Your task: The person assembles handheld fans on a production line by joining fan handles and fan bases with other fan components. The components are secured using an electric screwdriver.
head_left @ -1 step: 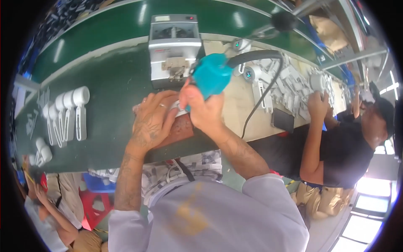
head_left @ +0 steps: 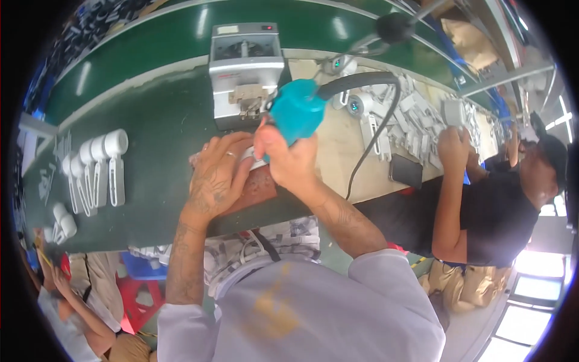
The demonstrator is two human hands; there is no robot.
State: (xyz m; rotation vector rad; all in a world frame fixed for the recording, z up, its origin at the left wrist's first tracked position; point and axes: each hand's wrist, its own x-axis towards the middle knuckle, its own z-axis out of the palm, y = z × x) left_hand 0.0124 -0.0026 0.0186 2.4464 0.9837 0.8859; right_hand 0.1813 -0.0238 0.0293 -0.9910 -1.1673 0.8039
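My right hand (head_left: 294,161) is wrapped round a teal power screwdriver (head_left: 297,110) with a thick black cable at its top. The tool slants over a white plastic part (head_left: 258,158), and its tip is hidden behind my fingers. My left hand (head_left: 217,172) steadies that part, its thumb along the near side and its fingers curled over the far side. Much of the part is covered by the two hands. Under them lies a reddish-brown pad (head_left: 256,188) on the green bench top (head_left: 166,145).
Behind my hands stands a silver screw feeder (head_left: 246,75). To the left lie several white round-headed units with slotted handles (head_left: 99,166). A heap of white parts (head_left: 416,117) and a black phone (head_left: 406,171) are at right, near a co-worker in black (head_left: 494,199).
The teal screwdriver has shifted slightly left and down in my right hand. The whole view has moved a little. My left hand stays on the white plastic part.
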